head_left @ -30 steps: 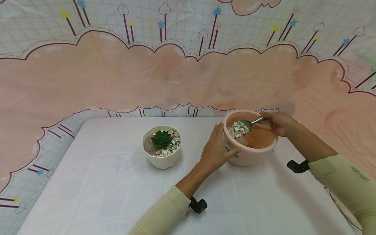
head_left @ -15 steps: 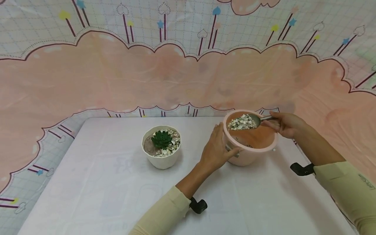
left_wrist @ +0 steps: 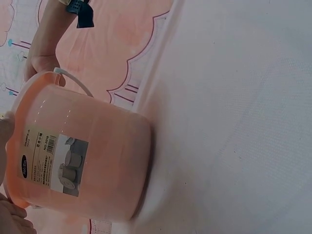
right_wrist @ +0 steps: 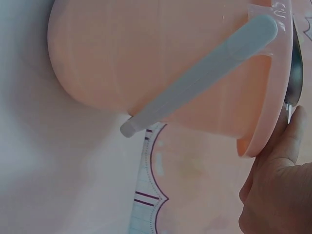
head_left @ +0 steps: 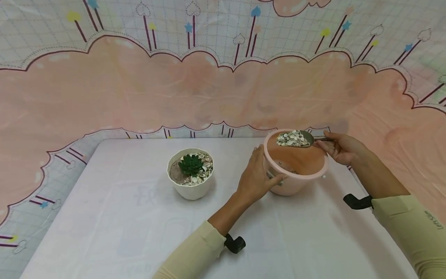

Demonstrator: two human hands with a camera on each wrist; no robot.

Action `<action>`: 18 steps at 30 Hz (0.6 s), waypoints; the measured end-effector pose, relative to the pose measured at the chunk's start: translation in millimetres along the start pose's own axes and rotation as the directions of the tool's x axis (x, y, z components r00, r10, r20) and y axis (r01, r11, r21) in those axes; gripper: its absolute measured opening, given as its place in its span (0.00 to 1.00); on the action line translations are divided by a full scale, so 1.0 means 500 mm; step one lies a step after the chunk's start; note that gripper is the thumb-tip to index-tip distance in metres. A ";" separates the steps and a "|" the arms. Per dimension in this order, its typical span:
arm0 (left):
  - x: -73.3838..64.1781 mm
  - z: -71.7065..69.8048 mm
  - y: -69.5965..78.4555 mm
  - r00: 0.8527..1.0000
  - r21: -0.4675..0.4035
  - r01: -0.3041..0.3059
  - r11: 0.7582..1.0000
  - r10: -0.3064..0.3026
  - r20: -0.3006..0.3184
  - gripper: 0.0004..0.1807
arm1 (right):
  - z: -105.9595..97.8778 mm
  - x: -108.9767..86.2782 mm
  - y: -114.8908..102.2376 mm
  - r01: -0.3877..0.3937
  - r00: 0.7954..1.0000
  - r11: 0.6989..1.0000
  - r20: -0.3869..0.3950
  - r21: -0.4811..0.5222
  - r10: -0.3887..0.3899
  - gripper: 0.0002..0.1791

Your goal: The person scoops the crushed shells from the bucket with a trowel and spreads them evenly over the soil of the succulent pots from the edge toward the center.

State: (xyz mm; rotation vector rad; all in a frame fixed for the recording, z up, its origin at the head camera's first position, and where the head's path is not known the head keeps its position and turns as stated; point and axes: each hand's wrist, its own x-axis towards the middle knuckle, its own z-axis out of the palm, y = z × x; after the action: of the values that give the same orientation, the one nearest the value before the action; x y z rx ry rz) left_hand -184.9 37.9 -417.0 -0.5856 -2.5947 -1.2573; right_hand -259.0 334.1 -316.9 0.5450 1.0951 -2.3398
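Note:
A pink plastic bucket (head_left: 294,188) stands at the table's back right. My left hand (head_left: 255,176) grips its left side by the rim, thumb in front and fingers farther back. In my right hand (head_left: 343,149) I pinch the handle of a small metal trowel (head_left: 308,138). Its blade is heaped with pale shell-like chips (head_left: 292,138) and held level over the bucket's mouth. The right wrist view shows the trowel's dark blade (right_wrist: 295,73) just past the rim. A few dark bits lie inside the bucket; part of its bottom is hidden.
To the left, a white faceted pot (head_left: 192,192) holds a green succulent (head_left: 190,164), chips on the right and bare grey-brown soil on the left. The bucket's grey carrying handle (right_wrist: 204,73) hangs down its side. A patterned cloth (head_left: 174,93) hangs behind the white table (head_left: 132,232).
My right hand has lifted the trowel with its chips from lower in the bucket to rim height, drawing slightly right and levelling the blade. My left hand stays on the bucket.

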 end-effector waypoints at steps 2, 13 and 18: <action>-0.001 0.000 0.000 1.000 -0.001 -0.003 1.000 0.003 -0.001 0.62 | -0.002 -0.001 0.002 0.001 1.000 1.000 0.005 0.007 -0.001 0.24; -0.002 -0.024 0.017 0.999 -0.052 0.052 0.997 -0.052 0.001 0.55 | 0.002 -0.011 0.001 0.023 1.000 0.999 0.000 0.044 -0.023 0.21; -0.013 -0.052 0.013 0.996 -0.103 0.075 0.992 -0.079 -0.031 0.51 | 0.026 -0.008 0.008 0.022 1.000 0.998 0.004 0.065 -0.023 0.20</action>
State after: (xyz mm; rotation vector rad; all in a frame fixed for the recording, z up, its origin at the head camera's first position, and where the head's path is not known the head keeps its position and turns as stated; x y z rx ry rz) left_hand -175.9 19.5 -398.5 -0.4803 -2.5598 -1.4172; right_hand -255.4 322.5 -309.5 0.5536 1.0309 -2.4021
